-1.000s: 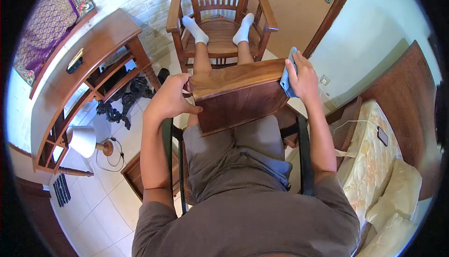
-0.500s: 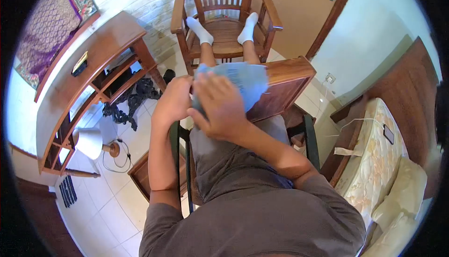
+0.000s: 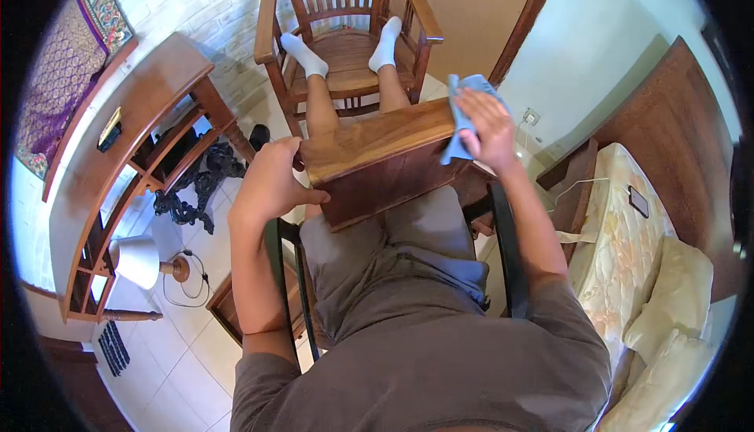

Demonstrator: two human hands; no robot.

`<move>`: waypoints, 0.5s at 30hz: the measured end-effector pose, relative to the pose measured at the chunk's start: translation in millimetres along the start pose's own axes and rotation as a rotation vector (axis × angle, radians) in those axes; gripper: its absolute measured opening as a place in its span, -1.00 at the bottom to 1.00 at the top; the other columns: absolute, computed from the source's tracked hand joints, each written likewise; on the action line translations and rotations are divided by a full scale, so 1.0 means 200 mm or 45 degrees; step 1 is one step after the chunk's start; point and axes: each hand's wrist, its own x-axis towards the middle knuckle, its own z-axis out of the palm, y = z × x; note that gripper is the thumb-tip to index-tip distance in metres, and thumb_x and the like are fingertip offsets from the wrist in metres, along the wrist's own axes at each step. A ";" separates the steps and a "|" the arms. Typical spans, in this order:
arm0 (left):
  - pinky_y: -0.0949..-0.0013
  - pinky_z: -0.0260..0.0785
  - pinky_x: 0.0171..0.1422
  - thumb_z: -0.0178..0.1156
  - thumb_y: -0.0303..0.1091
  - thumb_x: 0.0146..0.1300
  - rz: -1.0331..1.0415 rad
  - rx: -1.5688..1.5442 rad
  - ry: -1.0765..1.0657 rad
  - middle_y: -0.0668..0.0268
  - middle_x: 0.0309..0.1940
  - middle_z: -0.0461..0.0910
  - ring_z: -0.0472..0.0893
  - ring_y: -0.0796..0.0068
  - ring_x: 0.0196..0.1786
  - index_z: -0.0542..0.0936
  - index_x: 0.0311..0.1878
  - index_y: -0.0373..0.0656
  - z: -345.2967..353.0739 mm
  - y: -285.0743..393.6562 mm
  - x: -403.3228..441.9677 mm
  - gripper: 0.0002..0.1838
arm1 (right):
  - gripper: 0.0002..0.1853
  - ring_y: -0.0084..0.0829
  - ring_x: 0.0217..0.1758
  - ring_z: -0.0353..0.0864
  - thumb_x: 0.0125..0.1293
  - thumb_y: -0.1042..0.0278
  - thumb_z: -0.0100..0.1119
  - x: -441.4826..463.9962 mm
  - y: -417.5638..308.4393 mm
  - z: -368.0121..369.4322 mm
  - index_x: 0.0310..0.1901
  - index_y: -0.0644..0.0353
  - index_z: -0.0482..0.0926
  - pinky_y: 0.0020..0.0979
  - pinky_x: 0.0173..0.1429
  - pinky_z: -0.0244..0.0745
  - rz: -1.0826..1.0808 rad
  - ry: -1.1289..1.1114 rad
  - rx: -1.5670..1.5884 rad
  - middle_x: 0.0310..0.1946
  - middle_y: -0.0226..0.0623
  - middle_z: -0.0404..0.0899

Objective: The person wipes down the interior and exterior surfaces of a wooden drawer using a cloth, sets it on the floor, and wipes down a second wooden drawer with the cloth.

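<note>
A brown wooden drawer point(image 3: 385, 142) rests across my thighs, one long narrow side facing up and its reddish flat face toward me. My left hand point(image 3: 273, 182) is closed around its left end, with the thumb on the near face. At the opposite end, my right hand point(image 3: 490, 127) presses a light blue cloth point(image 3: 457, 148) over the top right corner. The cloth hangs partly down the near face, and the palm side of that hand is hidden.
Ahead stands a wooden armchair point(image 3: 345, 47) with my socked feet on its seat. On the left are a wooden desk point(image 3: 149, 90), a table lamp point(image 3: 139, 263) lying on the tiles, and another drawer point(image 3: 228, 314). A mattress point(image 3: 609, 251) with a phone point(image 3: 638, 202) is on the right.
My right hand has swept the blue cloth from the drawer's left end to its right end, uncovering the top side. My left hand still holds the left end.
</note>
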 end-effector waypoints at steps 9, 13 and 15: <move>0.26 0.56 -0.06 0.80 -0.37 -0.34 0.119 -0.079 0.055 0.16 -0.33 0.69 0.66 0.32 -0.27 0.66 -0.12 -0.36 0.03 -0.09 0.01 -0.34 | 0.08 -0.29 0.68 0.21 0.58 -0.61 -0.25 -0.29 0.11 0.23 0.70 0.30 0.12 -0.22 0.76 0.07 1.729 0.574 1.876 0.64 -0.24 0.28; 0.24 0.58 0.00 0.79 -0.38 -0.35 0.128 -0.103 0.068 0.14 -0.32 0.71 0.68 0.28 -0.25 0.68 -0.09 -0.34 0.00 -0.07 -0.02 -0.33 | 0.00 -0.26 0.57 0.37 0.58 -0.54 -0.11 -0.53 0.20 0.39 0.57 0.36 0.32 -0.17 0.67 0.19 1.369 0.329 1.279 0.50 -0.19 0.45; 0.24 0.59 0.02 0.79 -0.37 -0.35 0.148 -0.055 0.091 0.14 -0.30 0.73 0.70 0.24 -0.24 0.69 -0.03 -0.33 -0.02 -0.07 -0.03 -0.29 | -0.03 -0.29 0.54 0.41 0.54 -0.50 0.02 -0.53 0.21 0.40 0.52 0.37 0.38 -0.16 0.64 0.22 1.225 0.322 1.195 0.45 -0.18 0.50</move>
